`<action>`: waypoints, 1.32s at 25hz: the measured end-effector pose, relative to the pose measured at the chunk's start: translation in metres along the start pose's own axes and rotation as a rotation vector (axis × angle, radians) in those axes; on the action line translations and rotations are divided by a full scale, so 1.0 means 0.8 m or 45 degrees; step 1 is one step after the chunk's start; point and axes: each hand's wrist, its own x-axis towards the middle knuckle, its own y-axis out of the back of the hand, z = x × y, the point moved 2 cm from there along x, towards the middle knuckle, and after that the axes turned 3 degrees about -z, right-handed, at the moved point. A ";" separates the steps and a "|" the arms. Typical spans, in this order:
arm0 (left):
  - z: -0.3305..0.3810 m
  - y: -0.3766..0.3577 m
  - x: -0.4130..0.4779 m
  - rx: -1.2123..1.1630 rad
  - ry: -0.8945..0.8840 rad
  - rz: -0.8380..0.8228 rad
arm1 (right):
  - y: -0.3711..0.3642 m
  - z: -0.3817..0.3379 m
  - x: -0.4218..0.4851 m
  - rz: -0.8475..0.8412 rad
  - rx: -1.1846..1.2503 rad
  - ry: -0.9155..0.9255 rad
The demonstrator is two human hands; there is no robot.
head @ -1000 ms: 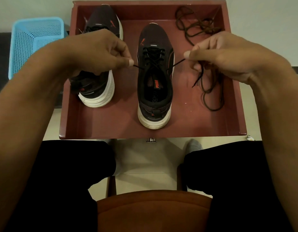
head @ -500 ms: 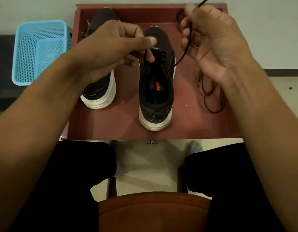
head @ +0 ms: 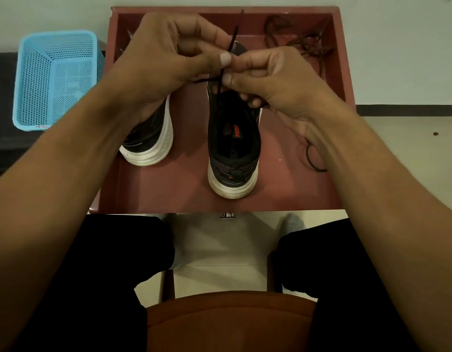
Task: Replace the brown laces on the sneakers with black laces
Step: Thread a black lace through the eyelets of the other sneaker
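In the middle of the frame both hands meet above the sneaker (head: 233, 148), which stands in the red tray (head: 270, 194) with its heel toward the bottom of the picture. The left hand (head: 169, 59) has its thumb and first finger squeezed on the black lace (head: 232, 39). The right hand (head: 278, 80) pinches the lace too, just below, and the other fingers of both hands are curled in. One lace end pokes up past the thumbs and another bit sticks out to the left, so the ends look crossed. I think the step is tying the first knot. To do it well, tuck one end under the other, then pull both ends out sideways with the same pull, so the knot sits flat. Hold close to the crossing, because the lace is thin and could slip. Do not tug upward, or the shoe may tip. The second sneaker (head: 148, 143) sits at the left, partly under the left arm, with its laces hidden. The brown laces (head: 308, 44) lie heaped in the tray's upper right, already off the shoes. A blue basket (head: 55, 77) is at the upper left.
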 end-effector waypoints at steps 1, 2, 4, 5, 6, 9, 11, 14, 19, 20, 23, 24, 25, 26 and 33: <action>0.000 -0.001 0.000 0.005 0.004 0.019 | -0.001 0.000 0.000 -0.052 -0.018 0.007; -0.001 -0.002 0.001 0.009 -0.001 0.029 | 0.000 -0.001 0.000 -0.100 -0.032 0.005; -0.002 -0.003 0.002 0.024 -0.033 0.035 | 0.003 -0.002 -0.002 -0.162 -0.075 0.005; -0.003 -0.003 0.003 0.036 -0.035 0.033 | 0.005 -0.003 -0.003 -0.171 -0.111 0.020; -0.005 -0.003 0.004 0.052 -0.012 0.022 | 0.006 -0.003 -0.004 -0.168 -0.149 0.040; -0.014 0.002 0.004 0.099 0.183 -0.133 | 0.006 -0.005 -0.005 -0.128 -0.229 0.066; -0.016 0.002 0.001 0.138 0.240 -0.257 | 0.008 -0.004 -0.003 -0.097 -0.289 0.064; -0.012 -0.003 0.000 0.159 0.219 -0.307 | 0.007 -0.005 -0.004 -0.087 -0.298 0.075; -0.013 -0.013 0.005 0.350 0.159 -0.256 | 0.000 -0.017 -0.009 -0.091 -0.068 0.106; -0.013 -0.015 0.005 0.379 0.145 -0.239 | 0.001 -0.019 -0.010 -0.086 0.009 0.108; -0.008 -0.016 0.002 0.374 0.179 -0.198 | 0.002 -0.024 -0.014 -0.064 0.150 0.081; -0.006 -0.015 0.001 0.353 0.199 -0.188 | 0.003 -0.025 -0.015 -0.044 0.188 0.067; -0.004 -0.012 0.000 0.341 0.208 -0.176 | 0.003 -0.026 -0.017 -0.020 0.231 0.053; -0.002 -0.007 -0.002 0.349 0.208 -0.155 | 0.004 -0.027 -0.018 0.003 0.274 0.036; -0.006 0.028 -0.009 0.871 0.320 0.039 | 0.025 -0.020 -0.025 0.063 0.188 -0.231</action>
